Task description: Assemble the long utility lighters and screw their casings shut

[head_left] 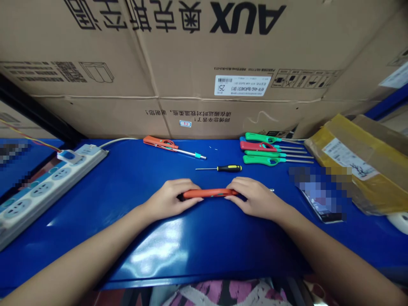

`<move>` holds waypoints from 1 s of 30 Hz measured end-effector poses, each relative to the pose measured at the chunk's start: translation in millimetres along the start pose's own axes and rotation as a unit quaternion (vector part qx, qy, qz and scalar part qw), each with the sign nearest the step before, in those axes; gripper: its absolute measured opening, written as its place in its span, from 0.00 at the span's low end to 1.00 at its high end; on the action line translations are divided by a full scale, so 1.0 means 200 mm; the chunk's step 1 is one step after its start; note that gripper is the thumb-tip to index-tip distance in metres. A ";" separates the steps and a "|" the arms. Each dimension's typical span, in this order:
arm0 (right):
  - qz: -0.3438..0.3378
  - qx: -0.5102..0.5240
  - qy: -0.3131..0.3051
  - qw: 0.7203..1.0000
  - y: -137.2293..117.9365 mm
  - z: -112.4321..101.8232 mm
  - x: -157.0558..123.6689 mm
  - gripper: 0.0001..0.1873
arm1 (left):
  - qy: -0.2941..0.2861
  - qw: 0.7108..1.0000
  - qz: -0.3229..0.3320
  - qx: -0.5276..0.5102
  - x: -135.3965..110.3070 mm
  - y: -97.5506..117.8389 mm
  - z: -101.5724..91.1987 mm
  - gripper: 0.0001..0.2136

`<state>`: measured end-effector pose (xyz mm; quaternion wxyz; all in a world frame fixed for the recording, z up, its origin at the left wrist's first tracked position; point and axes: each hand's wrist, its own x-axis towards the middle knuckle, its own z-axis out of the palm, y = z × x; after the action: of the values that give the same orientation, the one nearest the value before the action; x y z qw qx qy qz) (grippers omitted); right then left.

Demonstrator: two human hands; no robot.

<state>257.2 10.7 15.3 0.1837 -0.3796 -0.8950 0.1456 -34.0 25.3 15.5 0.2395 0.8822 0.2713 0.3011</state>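
Note:
Between my two hands lies an orange-red lighter (208,193), a long-nosed kind like the others on the table, held level above the blue surface. My left hand (174,196) grips its left end, thumb below and fingers above. The right end is pinched by my right hand (250,196); a small shiny tip (271,190) shows just past that hand. Beyond them lies a yellow-and-black screwdriver (229,168). Farther back, an orange lighter (157,142) rests with its metal tube pointing right. Several green, red and blue lighters (259,160) lie in a group at the back right.
A white power strip (47,187) with a plug runs along the left. At right are a blurred phone (321,199) and a yellow-taped parcel bag (357,159). A large cardboard carton (185,63) stands behind the blue table (105,238).

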 end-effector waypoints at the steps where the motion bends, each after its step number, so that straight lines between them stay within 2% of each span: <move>1: -0.007 0.000 -0.007 1.000 -0.01 0.01 0.00 0.05 | -0.016 1.000 0.011 -0.003 0.00 0.01 0.01 0.09; 3: -0.019 -0.008 -0.019 1.000 -0.04 0.02 0.00 0.06 | -0.037 0.999 0.036 -0.006 -0.01 0.02 0.01 0.09; 6: -0.022 -0.032 -0.027 0.999 -0.06 0.02 0.01 0.07 | -0.035 0.998 0.056 -0.003 -0.01 0.04 0.01 0.09; 11: -0.012 -0.030 -0.002 0.999 -0.07 0.04 0.03 0.07 | -0.018 1.000 0.014 0.004 -0.01 0.05 0.03 0.07; 17: -0.047 0.006 -0.019 0.999 -0.14 0.11 0.04 0.07 | -0.085 0.995 0.019 0.038 -0.01 0.09 0.09 0.12; 21: -0.045 -0.007 -0.017 0.999 -0.16 0.10 0.04 0.06 | -0.056 0.997 0.048 0.034 -0.02 0.10 0.09 0.12; 24: -0.063 -0.025 -0.022 0.997 -0.15 0.08 0.05 0.09 | -0.052 0.997 0.039 0.046 -0.02 0.09 0.09 0.12; 30: -0.077 -0.059 -0.003 0.995 -0.12 0.07 0.04 0.11 | -0.142 0.989 0.015 0.049 -0.01 0.08 0.04 0.16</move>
<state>231.2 -0.6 13.8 0.1685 -0.3196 -0.9291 0.0791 -24.8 11.1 19.2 0.2277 0.9307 0.2354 0.1631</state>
